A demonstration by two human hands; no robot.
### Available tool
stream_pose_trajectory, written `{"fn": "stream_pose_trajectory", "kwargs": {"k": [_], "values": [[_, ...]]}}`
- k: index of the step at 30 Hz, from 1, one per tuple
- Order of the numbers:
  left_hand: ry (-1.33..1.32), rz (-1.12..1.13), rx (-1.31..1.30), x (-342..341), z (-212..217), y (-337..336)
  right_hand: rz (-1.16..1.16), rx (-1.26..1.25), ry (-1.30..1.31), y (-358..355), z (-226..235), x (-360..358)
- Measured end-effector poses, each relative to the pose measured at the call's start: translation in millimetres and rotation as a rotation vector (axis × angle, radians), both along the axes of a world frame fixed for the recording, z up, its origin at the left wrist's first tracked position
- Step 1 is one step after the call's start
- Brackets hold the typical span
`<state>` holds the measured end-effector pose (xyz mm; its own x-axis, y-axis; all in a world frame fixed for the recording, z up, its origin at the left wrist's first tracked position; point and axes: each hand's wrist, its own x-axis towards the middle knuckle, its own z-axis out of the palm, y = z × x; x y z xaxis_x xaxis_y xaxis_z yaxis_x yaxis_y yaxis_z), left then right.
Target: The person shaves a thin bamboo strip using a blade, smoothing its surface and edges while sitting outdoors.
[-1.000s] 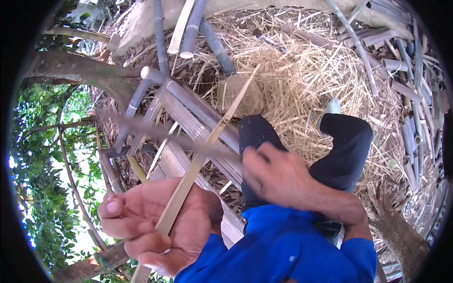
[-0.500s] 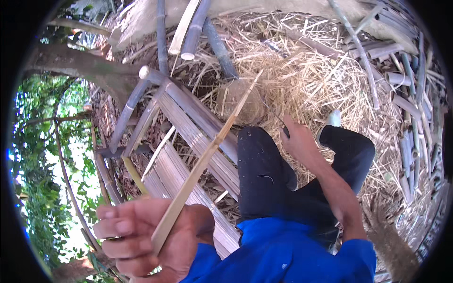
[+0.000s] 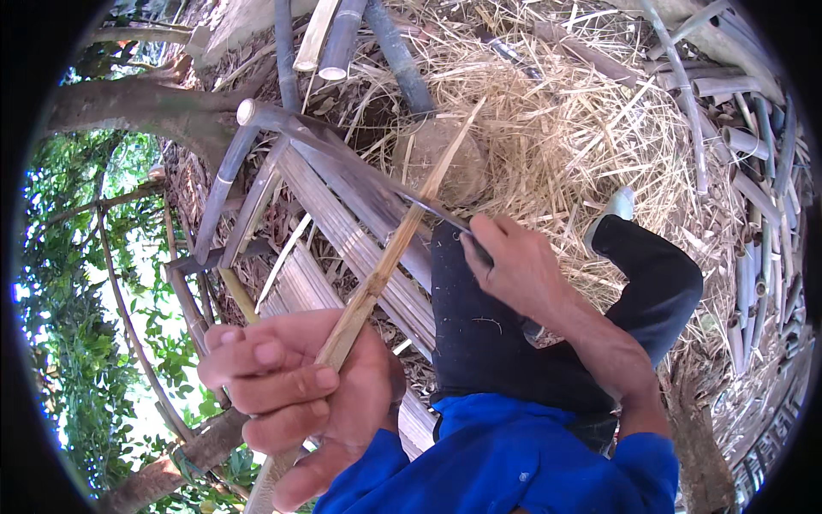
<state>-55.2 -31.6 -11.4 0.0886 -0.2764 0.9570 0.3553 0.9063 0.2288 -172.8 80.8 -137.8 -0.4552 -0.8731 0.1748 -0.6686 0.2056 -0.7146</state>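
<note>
A long, pale split-bamboo strip slants up and away to a narrow tip over the straw. My left hand is closed around its lower part, palm up with the fingers curled. The strip's near end emerges below that hand. In my right hand is a knife with a dark handle, gripped in a fist above my knee. Its blade crosses the upper part of the strip and appears to touch it; motion blurs the far end of the blade.
A low bamboo frame with slats stands beside my left leg. Straw-like shavings cover the ground ahead, around a round stump. Cut bamboo poles are piled at right. Leafy plants grow at left.
My right hand has moved left and up, bringing the knife blade across the strip. My left hand has shifted right, and more of the strip's near end shows below it.
</note>
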Motion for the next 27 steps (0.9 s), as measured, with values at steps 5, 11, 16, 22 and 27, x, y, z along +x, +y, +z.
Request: {"fn": "stream_pose_trajectory", "kwargs": {"k": [5, 11, 16, 22, 27], "values": [[0.045, -0.012, 0.005, 4.3, 5.7, 1.5, 0.193, -0.142, -0.108, 13.6, 23.4, 15.7], [0.058, -0.032, 0.062, 5.3, 1.6, -6.2, 0.077, 0.029, -0.09, -6.2, -13.1, -8.0], [0.068, -0.041, 0.053, 4.1, 4.0, -11.1, -0.042, 0.031, -0.105, -27.8, -79.3, -28.0], [-0.012, -0.033, 0.03, -9.7, 3.0, -19.8, -0.049, 0.035, -0.075, -46.5, -124.0, -54.6], [-0.023, -0.075, 0.048, -3.0, 6.6, -35.3, 0.0, 0.068, -0.071, -65.9, -120.7, -59.2]]}}
